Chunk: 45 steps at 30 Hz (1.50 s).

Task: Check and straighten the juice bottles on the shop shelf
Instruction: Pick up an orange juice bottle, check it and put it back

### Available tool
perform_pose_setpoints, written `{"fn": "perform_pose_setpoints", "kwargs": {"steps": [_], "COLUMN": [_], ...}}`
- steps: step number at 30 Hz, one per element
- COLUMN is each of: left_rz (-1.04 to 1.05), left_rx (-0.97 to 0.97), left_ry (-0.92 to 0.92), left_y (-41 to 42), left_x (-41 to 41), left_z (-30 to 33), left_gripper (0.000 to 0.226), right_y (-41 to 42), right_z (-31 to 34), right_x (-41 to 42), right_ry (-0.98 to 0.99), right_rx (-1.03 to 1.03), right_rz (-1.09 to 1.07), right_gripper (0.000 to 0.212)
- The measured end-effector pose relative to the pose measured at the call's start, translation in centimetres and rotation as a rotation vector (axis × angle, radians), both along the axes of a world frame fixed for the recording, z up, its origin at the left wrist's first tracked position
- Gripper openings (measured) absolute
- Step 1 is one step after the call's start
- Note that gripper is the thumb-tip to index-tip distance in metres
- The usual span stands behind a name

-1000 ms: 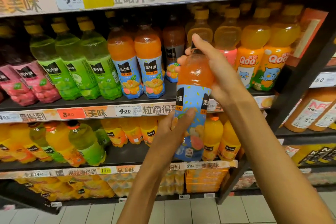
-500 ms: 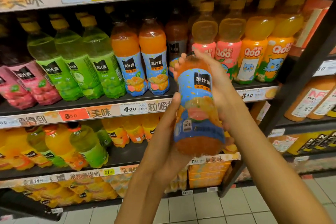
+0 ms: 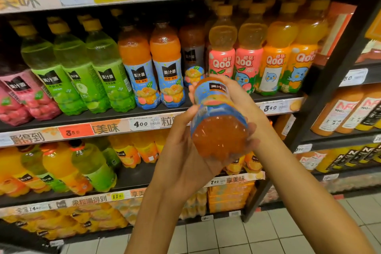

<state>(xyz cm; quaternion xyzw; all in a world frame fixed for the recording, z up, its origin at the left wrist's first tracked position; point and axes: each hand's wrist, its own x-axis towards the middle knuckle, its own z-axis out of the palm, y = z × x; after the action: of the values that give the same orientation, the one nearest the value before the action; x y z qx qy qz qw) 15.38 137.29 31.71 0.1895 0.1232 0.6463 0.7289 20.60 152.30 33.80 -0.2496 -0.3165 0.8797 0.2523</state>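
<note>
Holding an orange juice bottle point(image 3: 218, 117) in front of the shelf point(image 3: 144, 112), the person has it tipped so that its base faces the camera and its top points away toward the shelved rows. The left hand point(image 3: 185, 150) cups the bottle from below and from the left side, its thumb laid against the blue label; its other fingers are hidden behind the bottle, so how they lie cannot be told. The right hand point(image 3: 245, 105) wraps the bottle from the right, with its fingers point(image 3: 252, 130) curled around the lower part near the base and other fingertips showing past the label's upper left edge. The bottle is clear of the shelf, held in the air just before the gap between the two standing orange bottles point(image 3: 151, 68) with the same blue label and the pink-labelled Qoo bottles point(image 3: 235, 62). One more bottle of the same kind point(image 3: 192, 55) stands further back in that gap. To the left stand green juice bottles point(image 3: 82, 68), leaning in the wide-angle view, and pink ones point(image 3: 18, 97) at the far left. Orange-labelled Qoo bottles point(image 3: 288, 55) fill the right end. Price strips point(image 3: 144, 123) run along the shelf edges, and lower shelves carry more yellow and green bottles point(image 3: 68, 167).
</note>
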Motion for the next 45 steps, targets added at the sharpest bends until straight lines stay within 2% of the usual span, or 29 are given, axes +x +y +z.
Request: {"fn": "perform_pose_setpoints", "kwargs": {"steps": [4,9,11,13,16,18,21,24,32,37,41,43,45], "left_rz": [-0.016,0.029,0.103,0.236,0.387,0.457,0.592,0.696,0.799,0.735,0.530,0.433,0.404], "left_rx": [0.007,-0.024,-0.055,-0.077,0.018,0.081,0.133,0.135,0.090,0.134,0.175,0.172,0.162], "left_ry": [0.134,0.295,0.466,0.674,0.940,1.034,1.049,1.074,1.152,1.178,1.142,1.113,1.053], "left_y": [0.4,1.7,2.4,3.1,3.8,4.1,4.8,5.4,7.4,6.7,5.8,6.0,6.0], "left_x": [0.0,0.1,0.3,0.1,-0.7,-0.9,-0.8,-1.1,-1.8,-2.1,-1.4,-1.0,-0.7], "left_z": [-1.2,-2.9,-3.3,-3.5,-3.3,-3.4,-3.9,-4.4,-5.3,-5.4,-5.4,-5.7,-6.0], "left_gripper": [0.059,0.064,0.066,0.051,0.041,0.040,0.039,0.052,0.061,0.055,0.051,0.052,0.058], "right_y": [1.0,1.6,1.3,0.7,0.1,-0.3,-0.9,-1.4,-1.9,-1.6,-0.6,-0.4,-0.4], "right_z": [0.5,2.2,3.1,3.8,4.5,4.7,4.4,3.3,2.4,2.8,3.9,3.6,3.3], "right_x": [0.1,1.1,1.3,1.5,1.8,1.9,2.4,3.6,4.9,5.4,4.8,4.4,4.1], "right_ry": [-0.021,-0.059,0.006,0.084,0.161,0.191,0.127,0.051,0.138,0.162,0.100,0.139,0.150], "right_rx": [0.090,0.392,0.543,0.664,0.813,0.890,1.081,1.260,1.408,1.387,1.302,1.208,1.190], "right_rz": [0.004,-0.002,-0.077,-0.160,-0.278,-0.308,-0.292,-0.185,-0.048,-0.017,0.120,0.192,0.146], "right_gripper": [0.037,0.026,0.022,0.021,0.019,0.020,0.022,0.030,0.032,0.031,0.036,0.027,0.012]}}
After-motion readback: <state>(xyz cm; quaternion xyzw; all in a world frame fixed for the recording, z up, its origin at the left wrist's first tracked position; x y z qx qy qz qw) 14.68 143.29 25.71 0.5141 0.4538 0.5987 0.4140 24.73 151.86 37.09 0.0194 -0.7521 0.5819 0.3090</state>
